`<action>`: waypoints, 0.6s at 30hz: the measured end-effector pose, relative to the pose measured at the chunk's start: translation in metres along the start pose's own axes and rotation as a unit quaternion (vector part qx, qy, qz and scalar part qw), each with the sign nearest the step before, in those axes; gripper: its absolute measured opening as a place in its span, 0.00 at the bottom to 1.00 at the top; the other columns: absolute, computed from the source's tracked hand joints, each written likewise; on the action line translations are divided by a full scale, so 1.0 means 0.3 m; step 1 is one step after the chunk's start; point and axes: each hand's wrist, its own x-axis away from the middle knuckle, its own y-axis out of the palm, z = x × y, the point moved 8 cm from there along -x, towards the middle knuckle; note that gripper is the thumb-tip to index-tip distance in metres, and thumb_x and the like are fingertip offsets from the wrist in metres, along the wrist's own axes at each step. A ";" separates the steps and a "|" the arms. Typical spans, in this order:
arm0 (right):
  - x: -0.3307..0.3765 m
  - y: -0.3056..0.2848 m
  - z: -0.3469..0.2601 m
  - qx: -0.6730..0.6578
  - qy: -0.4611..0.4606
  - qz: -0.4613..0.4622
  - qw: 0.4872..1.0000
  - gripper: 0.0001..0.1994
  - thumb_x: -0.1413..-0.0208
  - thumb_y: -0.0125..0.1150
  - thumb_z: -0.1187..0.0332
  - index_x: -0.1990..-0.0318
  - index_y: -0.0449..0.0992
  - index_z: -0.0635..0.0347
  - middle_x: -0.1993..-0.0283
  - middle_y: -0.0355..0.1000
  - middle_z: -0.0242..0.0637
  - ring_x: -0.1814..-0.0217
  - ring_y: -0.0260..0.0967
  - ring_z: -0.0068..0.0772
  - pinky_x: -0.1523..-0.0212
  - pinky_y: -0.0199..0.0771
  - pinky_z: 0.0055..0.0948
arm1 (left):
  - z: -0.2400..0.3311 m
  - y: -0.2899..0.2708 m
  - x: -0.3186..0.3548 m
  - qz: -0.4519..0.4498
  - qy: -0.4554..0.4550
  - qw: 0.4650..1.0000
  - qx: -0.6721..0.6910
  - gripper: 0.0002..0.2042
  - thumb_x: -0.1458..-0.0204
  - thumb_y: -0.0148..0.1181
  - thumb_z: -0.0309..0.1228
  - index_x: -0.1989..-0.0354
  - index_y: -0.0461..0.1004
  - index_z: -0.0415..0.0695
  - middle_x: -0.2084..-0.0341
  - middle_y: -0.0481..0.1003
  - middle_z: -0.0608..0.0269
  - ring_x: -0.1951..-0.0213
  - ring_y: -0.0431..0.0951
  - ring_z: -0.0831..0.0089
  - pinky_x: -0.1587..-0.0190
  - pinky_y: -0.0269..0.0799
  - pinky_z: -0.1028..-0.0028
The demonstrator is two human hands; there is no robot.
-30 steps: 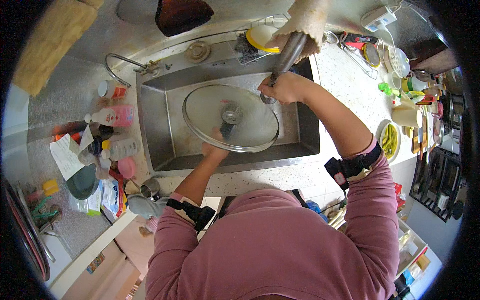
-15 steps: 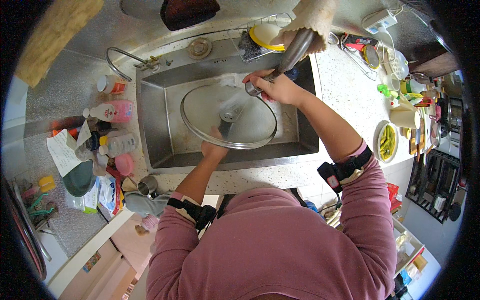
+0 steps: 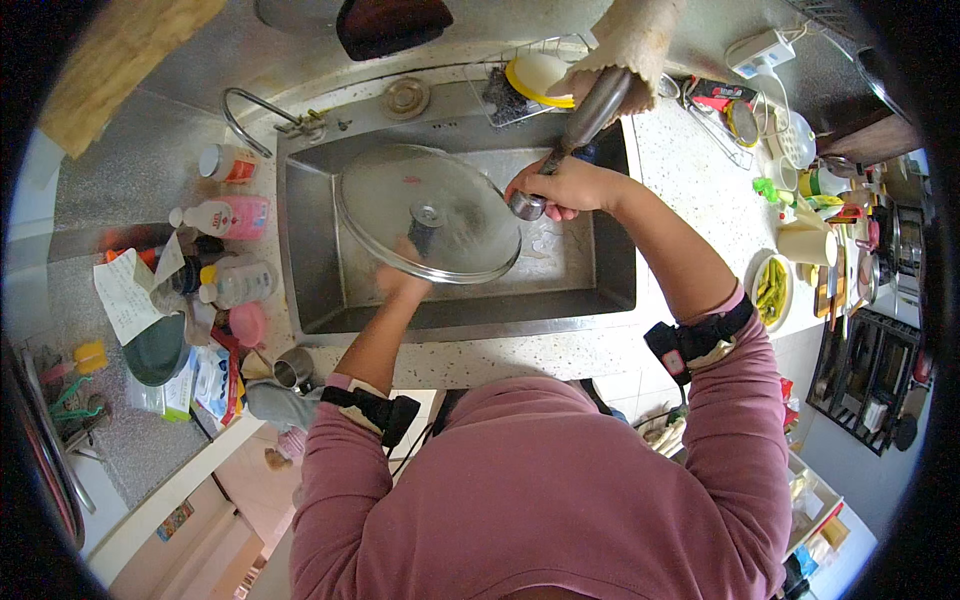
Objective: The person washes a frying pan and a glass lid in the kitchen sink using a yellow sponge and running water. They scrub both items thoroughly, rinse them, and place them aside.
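A round glass pot lid (image 3: 395, 190) with a metal rim is held tilted over the sink (image 3: 320, 300). My left hand (image 3: 402, 278) is partly behind its near edge, closed on the dark knob seen through the wet glass; the fingers look hazy there. My right hand (image 3: 575, 187) is wrapped round the end of the metal faucet (image 3: 590, 115), just beyond the lid's right edge. The faucet's round head (image 3: 527, 205) points down from between my fingers. A cloth (image 3: 630, 45) covers the faucet's upper part.
Bottles, among them a pink one (image 3: 240, 216) and a clear one (image 3: 245, 282), line the left counter beside a metal cup (image 3: 293, 369). Behind the sink stands a wire rack (image 3: 495, 95). A plate of green food (image 3: 772, 290) sits on the right counter.
The lid has moved left and slightly up with my left hand, away from the faucet head. The water stream seen over the lid before no longer shows clearly. My right hand keeps its grip.
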 end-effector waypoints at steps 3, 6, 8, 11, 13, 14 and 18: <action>0.002 -0.014 0.004 0.030 0.007 0.019 0.999 0.18 0.41 0.46 0.53 0.57 0.79 0.52 0.83 0.67 0.32 0.84 0.66 0.22 0.81 0.66 0.24 | -0.042 -0.027 0.010 -0.014 -0.078 0.995 0.067 0.26 0.51 0.54 0.44 0.46 0.64 0.44 0.57 0.75 0.46 0.53 0.75 0.47 0.51 0.70 0.56; 0.006 -0.033 -0.001 0.056 -0.001 0.061 0.997 0.17 0.41 0.47 0.54 0.58 0.79 0.53 0.82 0.69 0.35 0.83 0.67 0.24 0.80 0.68 0.26 | -0.011 -0.088 0.025 0.046 -0.011 0.998 0.034 0.22 0.42 0.43 0.47 0.54 0.70 0.40 0.64 0.77 0.43 0.60 0.77 0.44 0.55 0.72 0.56; 0.012 -0.049 -0.011 0.082 -0.018 0.101 0.991 0.17 0.42 0.47 0.55 0.59 0.79 0.54 0.82 0.69 0.38 0.84 0.68 0.25 0.80 0.69 0.28 | -0.004 -0.098 0.034 0.051 0.012 0.998 0.018 0.22 0.42 0.42 0.48 0.59 0.71 0.40 0.63 0.76 0.42 0.60 0.77 0.44 0.55 0.71 0.56; 0.024 -0.073 -0.022 0.107 -0.034 0.178 0.978 0.17 0.42 0.48 0.56 0.61 0.79 0.57 0.79 0.72 0.44 0.78 0.73 0.37 0.73 0.72 0.34 | -0.004 -0.081 0.039 0.031 0.020 0.999 0.006 0.19 0.49 0.52 0.43 0.56 0.69 0.42 0.62 0.76 0.44 0.57 0.77 0.45 0.54 0.71 0.55; 0.031 -0.084 -0.035 0.141 -0.054 0.239 0.959 0.17 0.42 0.48 0.56 0.62 0.78 0.58 0.75 0.74 0.47 0.72 0.74 0.45 0.67 0.73 0.38 | -0.032 -0.068 0.044 0.028 -0.039 0.997 0.066 0.19 0.50 0.53 0.42 0.54 0.69 0.42 0.62 0.76 0.44 0.55 0.76 0.46 0.53 0.70 0.55; 0.035 -0.088 -0.042 0.157 -0.064 0.268 0.948 0.17 0.43 0.49 0.56 0.63 0.78 0.59 0.73 0.74 0.49 0.68 0.74 0.49 0.64 0.73 0.39 | -0.058 -0.063 0.053 0.035 -0.094 0.987 0.127 0.19 0.47 0.49 0.43 0.55 0.70 0.40 0.62 0.76 0.42 0.55 0.76 0.47 0.53 0.70 0.55; 0.028 -0.087 -0.013 0.101 -0.050 0.313 0.943 0.16 0.44 0.51 0.57 0.62 0.79 0.59 0.68 0.75 0.51 0.61 0.72 0.55 0.58 0.71 0.42 | 0.012 -0.063 0.088 -0.002 -0.005 0.996 0.088 0.22 0.47 0.50 0.45 0.53 0.70 0.38 0.61 0.76 0.41 0.54 0.76 0.48 0.52 0.70 0.56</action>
